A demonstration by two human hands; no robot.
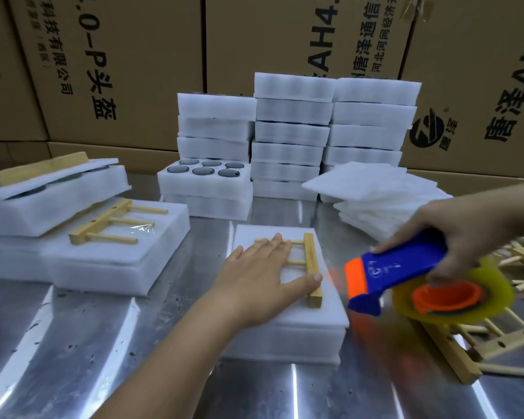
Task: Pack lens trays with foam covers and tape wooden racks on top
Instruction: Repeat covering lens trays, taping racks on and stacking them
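A white foam-covered lens tray (300,325) lies on the metal table in front of me. On its top rests a small wooden rack (312,269). My left hand (259,278) lies flat on the rack's pegs, fingers spread, pressing it onto the foam. My right hand (454,234) grips a blue and orange tape dispenser (406,272) with a yellowish tape roll (460,293), held in the air just right of the tray. An open tray with dark round lenses (204,170) sits behind.
Finished packs with a taped rack (112,223) are piled at the left. Tall stacks of foam trays (291,131) stand at the back, thin foam cover sheets (372,189) to their right. Loose wooden racks (481,346) lie at the right. Cardboard boxes (118,65) wall off the rear.
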